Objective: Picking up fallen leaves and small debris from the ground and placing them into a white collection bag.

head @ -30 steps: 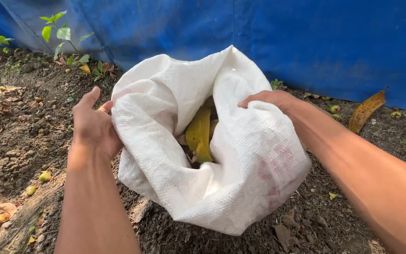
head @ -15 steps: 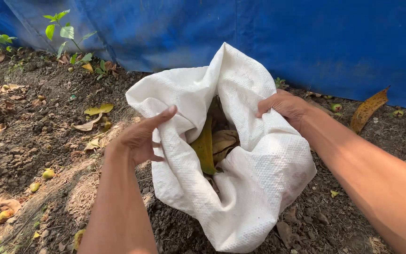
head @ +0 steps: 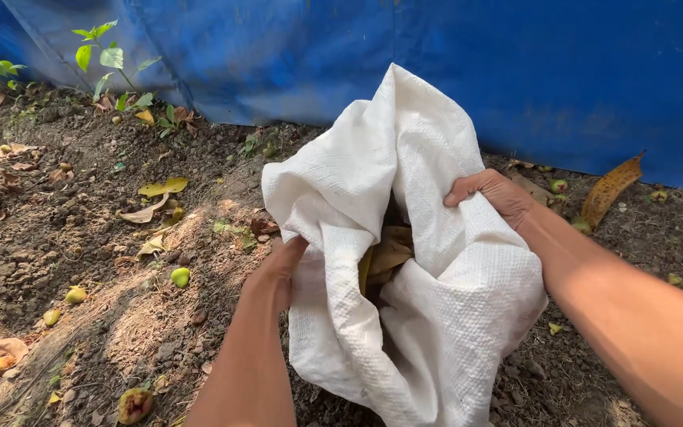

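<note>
A white woven sack (head: 452,308) stands on bare soil in front of a blue tarp. Its mouth gapes, showing yellow and brown dry leaves (head: 385,257) inside. My left hand (head: 280,265) grips the sack's left rim, with the fingers tucked into the fabric and hidden. My right hand (head: 490,194) clutches the right rim, fingers curled over the edge. The sack's far flap rises to a peak between both hands.
A blue tarp wall (head: 436,63) runs along the back. Loose soil (head: 57,237) carries fallen leaves (head: 160,190) and several small green-yellow fruits (head: 179,277). A long dry leaf (head: 609,190) lies right of the sack. Small green plants (head: 104,55) grow at the back left.
The sack has shifted right and its mouth has narrowed. My left hand moved from open beside the sack to gripping its left rim. My right hand kept its hold.
</note>
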